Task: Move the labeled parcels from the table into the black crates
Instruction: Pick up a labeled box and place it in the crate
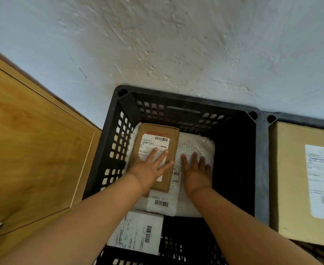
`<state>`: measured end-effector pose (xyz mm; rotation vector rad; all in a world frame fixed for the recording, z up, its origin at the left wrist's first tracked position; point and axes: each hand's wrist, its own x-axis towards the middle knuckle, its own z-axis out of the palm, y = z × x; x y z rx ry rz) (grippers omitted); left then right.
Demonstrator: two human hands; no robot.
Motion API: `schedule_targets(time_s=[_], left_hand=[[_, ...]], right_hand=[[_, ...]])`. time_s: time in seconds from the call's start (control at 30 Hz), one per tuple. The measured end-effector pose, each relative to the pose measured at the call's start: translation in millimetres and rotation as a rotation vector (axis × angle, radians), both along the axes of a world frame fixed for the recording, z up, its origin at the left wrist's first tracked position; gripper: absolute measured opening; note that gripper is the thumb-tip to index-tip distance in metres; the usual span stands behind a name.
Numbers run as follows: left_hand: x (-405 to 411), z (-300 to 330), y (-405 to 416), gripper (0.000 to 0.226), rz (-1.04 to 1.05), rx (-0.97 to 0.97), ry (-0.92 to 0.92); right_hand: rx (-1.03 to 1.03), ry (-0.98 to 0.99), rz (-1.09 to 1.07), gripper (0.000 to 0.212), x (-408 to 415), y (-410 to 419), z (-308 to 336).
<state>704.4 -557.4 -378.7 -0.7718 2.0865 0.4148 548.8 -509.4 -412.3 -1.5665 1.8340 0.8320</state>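
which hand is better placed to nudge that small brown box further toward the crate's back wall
Left, probably. The left hand already lies flat with straight fingers on the small brown box inside the black crate. The right hand rests beside it on the bubble-wrap parcel, off the box.

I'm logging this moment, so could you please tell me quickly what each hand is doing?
Left hand: open, fingers straight, flat on the cardboard parcel.
Right hand: open, fingers straight, flat on the bubble-wrap parcel; holding nothing.
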Motion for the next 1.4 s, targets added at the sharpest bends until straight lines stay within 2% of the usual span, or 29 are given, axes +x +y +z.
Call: schedule_targets(time_s=[0.07,0.2,0.37,0.5,0.7,0.97,1.1,1.4], left_hand=[[12,17,3,0.115,-0.033,-0.047,-0.001],[27,64,14,0.091,-0.032,-0.145,0.084],[32,145,36,0.064,0.195,-0.212,0.267],[26,215,55,0.054,0.385,-0.241,0.438],[-13,307,96,0.048,0.519,-0.236,0.612],[-109,401,170,0.041,0.473,-0.183,0.766],[-184,436,214,0.041,0.410,-0.161,0.816],[-378,489,383,0.039,0.249,-0.094,0.993]], right_hand=[[-0.042,-0.019,-0.022,0.093,1,4,18],[-0.188,-0.043,-0.037,0.087,6,18,75],[-0.406,-0.116,-0.078,0.065,8,43,173],[-0.514,-0.127,-0.141,0.040,-4,72,255],[-0.625,-0.067,-0.202,0.033,-45,133,364],[-0.747,0.077,-0.311,0.037,-139,246,460],[-0.786,0.148,-0.360,0.030,-202,318,491],[-0.839,0.276,-0.493,0.037,-358,510,549]])
